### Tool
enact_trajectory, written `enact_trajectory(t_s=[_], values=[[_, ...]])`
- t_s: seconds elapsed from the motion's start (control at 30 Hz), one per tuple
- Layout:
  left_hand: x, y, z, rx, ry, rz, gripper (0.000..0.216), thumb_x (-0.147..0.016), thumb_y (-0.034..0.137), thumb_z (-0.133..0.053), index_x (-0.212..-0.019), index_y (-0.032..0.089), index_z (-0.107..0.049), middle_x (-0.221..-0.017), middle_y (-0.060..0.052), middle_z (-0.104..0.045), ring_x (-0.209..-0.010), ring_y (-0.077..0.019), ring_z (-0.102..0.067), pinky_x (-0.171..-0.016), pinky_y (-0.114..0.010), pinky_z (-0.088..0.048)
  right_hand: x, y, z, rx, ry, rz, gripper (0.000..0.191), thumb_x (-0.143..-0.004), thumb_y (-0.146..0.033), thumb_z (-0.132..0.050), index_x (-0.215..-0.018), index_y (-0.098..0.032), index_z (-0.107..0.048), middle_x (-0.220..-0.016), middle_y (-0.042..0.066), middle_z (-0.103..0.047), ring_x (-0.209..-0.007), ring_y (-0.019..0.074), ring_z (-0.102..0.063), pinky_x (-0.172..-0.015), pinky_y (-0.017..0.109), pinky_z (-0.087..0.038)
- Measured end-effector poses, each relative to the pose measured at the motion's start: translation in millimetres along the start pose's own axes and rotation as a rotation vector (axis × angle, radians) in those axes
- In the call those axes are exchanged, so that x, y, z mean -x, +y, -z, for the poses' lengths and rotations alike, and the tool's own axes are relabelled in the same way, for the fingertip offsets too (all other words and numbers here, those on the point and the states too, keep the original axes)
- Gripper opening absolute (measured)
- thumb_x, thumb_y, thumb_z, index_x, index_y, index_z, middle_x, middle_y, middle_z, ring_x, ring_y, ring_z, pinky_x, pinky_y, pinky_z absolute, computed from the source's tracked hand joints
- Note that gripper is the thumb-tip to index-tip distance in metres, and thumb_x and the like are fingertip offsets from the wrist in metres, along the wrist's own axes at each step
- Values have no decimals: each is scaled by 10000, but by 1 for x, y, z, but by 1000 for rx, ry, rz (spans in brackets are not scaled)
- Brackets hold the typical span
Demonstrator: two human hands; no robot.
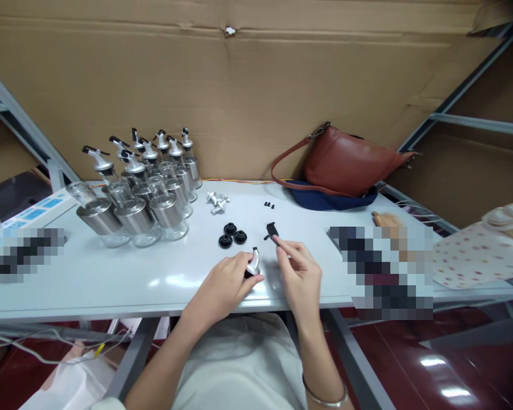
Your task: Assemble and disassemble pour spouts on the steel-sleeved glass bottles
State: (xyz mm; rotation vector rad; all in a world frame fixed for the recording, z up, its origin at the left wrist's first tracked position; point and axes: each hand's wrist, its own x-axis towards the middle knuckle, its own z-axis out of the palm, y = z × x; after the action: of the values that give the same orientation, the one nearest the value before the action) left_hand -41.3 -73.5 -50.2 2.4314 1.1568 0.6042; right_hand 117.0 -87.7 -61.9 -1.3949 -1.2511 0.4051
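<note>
My left hand (224,283) is closed around a silver pourer spout (253,265) with a black tip, just above the table's front edge. To its right, my right hand (300,273) reaches to a small pile of black plastic levers (272,229). Its index finger and thumb pinch a thin black lever at the pile's near side; the other fingers are curled. Three round black stoppers (229,229) sit behind my left hand. Farther back lie several silver-white spout pieces (218,201) and three tiny black parts (269,205).
Several glass bottles with steel sleeves (133,212) crowd the left; some carry pourers. A brown handbag (346,162) rests on a dark blue cloth item (325,199) at the back right. A white power strip (38,213) lies far left, a dotted pouch (474,256) far right. Cardboard (248,102) walls the back.
</note>
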Motion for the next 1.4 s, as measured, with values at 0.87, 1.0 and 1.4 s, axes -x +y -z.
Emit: enact_trajectory(t_s=[0.87, 1.0, 1.4], values=[[-2, 1, 2, 36, -34, -2, 204, -902, 336, -489, -1041, 186, -480, -1005, -67, -639, -938, -222, -613, -810, -342, -469, -25, 35, 20, 642, -368, 278, 369, -917, -295, -414, -1233, -188, -571, -1256, 105, -570, -1104, 279, -473, -880, 447, -426], [-1, 0, 2, 32, -36, -9, 199, -901, 339, -489, -1027, 185, -481, -992, -61, -634, -923, -219, -606, -803, -344, -466, -24, 31, 19, 729, -395, 297, 381, -915, -338, -431, -1245, -209, -571, -1327, 107, -521, -1170, 297, -431, -886, 470, -415], [0, -1, 1, 36, -18, -26, 192, -896, 335, -500, -1019, 189, -486, -989, -56, -635, -916, -209, -603, -804, -341, -465, -24, 29, 18, 763, -400, 274, 399, -915, -365, -435, -1251, -187, -556, -1311, 105, -544, -1183, 283, -453, -896, 453, -413]])
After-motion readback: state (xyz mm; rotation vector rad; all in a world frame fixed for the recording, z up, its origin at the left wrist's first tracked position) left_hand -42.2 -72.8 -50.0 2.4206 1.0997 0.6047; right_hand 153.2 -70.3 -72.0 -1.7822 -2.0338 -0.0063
